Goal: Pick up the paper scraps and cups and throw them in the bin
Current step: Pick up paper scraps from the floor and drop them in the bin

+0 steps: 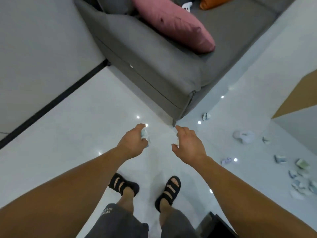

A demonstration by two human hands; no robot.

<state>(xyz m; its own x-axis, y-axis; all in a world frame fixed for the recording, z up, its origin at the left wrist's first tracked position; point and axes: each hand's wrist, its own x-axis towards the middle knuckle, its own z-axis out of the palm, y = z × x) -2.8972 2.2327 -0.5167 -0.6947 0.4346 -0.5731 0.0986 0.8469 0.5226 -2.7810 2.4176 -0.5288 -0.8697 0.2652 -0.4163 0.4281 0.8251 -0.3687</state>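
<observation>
Hands over a white floor (pixel 82 121) beside one grey sofa (pixel 154 66).
Left hand (pixel 133 140) grips one crumpled paper scrap (pixel 145 135); right hand (pixel 189 145) pinches one small white piece (pixel 177 140), too hidden to identify. Rightward on the floor lie one crushed white cup (pixel 243 136), five loose scraps (pixel 280 158) and one heap (pixel 300 184).

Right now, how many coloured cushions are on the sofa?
2: a pink cushion on the grey sofa beside its near arm, and an orange cushion at the picture's top edge, partly cut off. Others may lie out of view.
</observation>
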